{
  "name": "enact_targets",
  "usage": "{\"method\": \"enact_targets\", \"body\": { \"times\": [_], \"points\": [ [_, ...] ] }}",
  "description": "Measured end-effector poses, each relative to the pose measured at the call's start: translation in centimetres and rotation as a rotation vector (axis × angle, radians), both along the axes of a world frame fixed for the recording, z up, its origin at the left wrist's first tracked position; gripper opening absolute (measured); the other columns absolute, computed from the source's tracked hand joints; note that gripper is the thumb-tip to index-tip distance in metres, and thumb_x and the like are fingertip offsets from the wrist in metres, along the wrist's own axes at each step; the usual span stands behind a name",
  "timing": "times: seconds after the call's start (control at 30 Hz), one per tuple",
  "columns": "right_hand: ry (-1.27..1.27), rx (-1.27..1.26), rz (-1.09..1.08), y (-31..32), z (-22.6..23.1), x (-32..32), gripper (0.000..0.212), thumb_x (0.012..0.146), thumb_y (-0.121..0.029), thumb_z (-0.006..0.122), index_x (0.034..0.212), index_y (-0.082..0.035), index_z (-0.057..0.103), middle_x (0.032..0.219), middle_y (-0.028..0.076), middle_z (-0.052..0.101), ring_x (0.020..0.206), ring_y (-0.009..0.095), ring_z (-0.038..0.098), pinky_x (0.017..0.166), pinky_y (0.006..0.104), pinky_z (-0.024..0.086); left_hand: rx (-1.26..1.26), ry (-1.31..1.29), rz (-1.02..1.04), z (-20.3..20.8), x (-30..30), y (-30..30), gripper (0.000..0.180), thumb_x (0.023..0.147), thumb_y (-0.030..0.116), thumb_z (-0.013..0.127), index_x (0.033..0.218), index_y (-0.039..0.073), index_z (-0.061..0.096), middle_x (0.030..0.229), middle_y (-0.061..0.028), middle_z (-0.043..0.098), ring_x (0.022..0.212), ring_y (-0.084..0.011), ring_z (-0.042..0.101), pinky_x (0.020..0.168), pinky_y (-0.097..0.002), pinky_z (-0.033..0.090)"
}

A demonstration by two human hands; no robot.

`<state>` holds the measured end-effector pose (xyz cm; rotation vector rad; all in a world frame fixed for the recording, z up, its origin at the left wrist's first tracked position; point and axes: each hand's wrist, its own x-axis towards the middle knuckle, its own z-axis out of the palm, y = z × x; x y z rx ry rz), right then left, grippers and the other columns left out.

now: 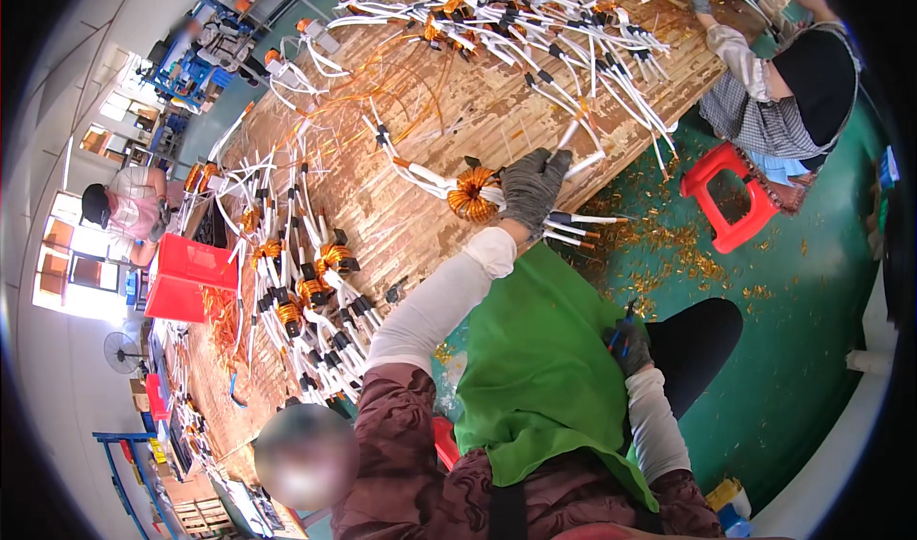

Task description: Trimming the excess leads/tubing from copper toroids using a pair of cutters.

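1. Fingers [548,169] of the left hand [530,196] – grey knitted glove – are bent together, clamped on white leads [585,164] beside a copper-wound coil [471,196].
2. Coil sits just above the centre of the frame, near the edge of a wooden table [382,225]. Ring-shaped, touching the glove on its right; cannot tell whether it lies flat or is slightly raised.
3. Right hand [630,351], dark glove, right of lower centre: fingers closed around a blue-handled tool [625,328] (cutters or pliers, too small to tell), dark tip pointing up the frame. It is well apart from the coil, beside the green apron [540,368].
4. Larger heap of coils [544,29] with white and black sleeving along the top of the frame; second pile of coils [310,292] left of centre. Loose copper wire [411,105] curls between them.
5. Right side: red stool [737,232] on green floor [802,292], copper-coloured scraps [702,263] scattered beside it.
6. Upper right, a co-worker's gloved hand [700,1] at more white leads; far left, a person in pink [138,206] behind a red crate [186,271].
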<state>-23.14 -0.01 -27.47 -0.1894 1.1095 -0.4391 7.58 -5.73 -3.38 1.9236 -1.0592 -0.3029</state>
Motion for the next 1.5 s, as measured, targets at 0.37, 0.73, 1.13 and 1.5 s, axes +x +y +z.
{"method": "enact_targets", "body": {
  "times": [0.37, 0.73, 1.13, 1.5],
  "points": [
    [0.029, -0.031, -0.017, 0.4, 0.7, -1.0, 0.035, 0.077, -0.026, 0.063, 0.103, -0.005, 0.051, 0.086, 0.015, 0.058, 0.078, 0.028, 0.058, 0.073, 0.0395, 0.049, 0.388, -0.516, -0.512, 5.2, 10.0, 5.0, 0.075, 0.067, 0.039, 0.071, 0.127, 0.005, 0.043, 0.120, -0.0181, 0.052, 0.112, -0.0314, 0.049, 0.096, -0.0374, 0.037],
    [-0.019, -0.083, 0.028, 0.6, -0.9, -1.9, 0.032, 0.080, -0.028, 0.060, 0.102, -0.006, 0.051, 0.082, 0.012, 0.059, 0.074, 0.024, 0.058, 0.070, 0.0350, 0.050, 0.771, -0.609, -0.288, 3.3, 8.0, 10.0, 0.083, 0.050, 0.046, 0.078, 0.117, 0.005, 0.052, 0.097, -0.0174, 0.061, 0.093, -0.0332, 0.056, 0.084, -0.0402, 0.041],
    [0.045, 0.031, -0.049, -0.2, 0.7, -0.4, 0.019, 0.080, -0.013, 0.059, 0.095, -0.003, 0.053, 0.076, 0.010, 0.058, 0.061, 0.022, 0.057, 0.056, 0.0317, 0.050, 0.431, -0.762, -0.232, 2.7, 8.8, 11.8, 0.077, 0.059, 0.044, 0.076, 0.120, 0.005, 0.047, 0.103, -0.0173, 0.057, 0.099, -0.0332, 0.052, 0.088, -0.0433, 0.038],
    [-0.002, -0.038, -0.036, 0.4, 1.3, -0.3, 0.031, 0.072, -0.004, 0.066, 0.099, -0.004, 0.052, 0.075, 0.005, 0.055, 0.061, 0.017, 0.054, 0.057, 0.0293, 0.047, 0.236, -0.802, -0.388, -0.2, -7.2, -1.2, 0.029, 0.079, 0.012, 0.052, 0.105, 0.001, 0.056, 0.095, -0.0195, 0.059, 0.087, -0.0361, 0.057, 0.078, -0.0436, 0.044]
  ]
}}
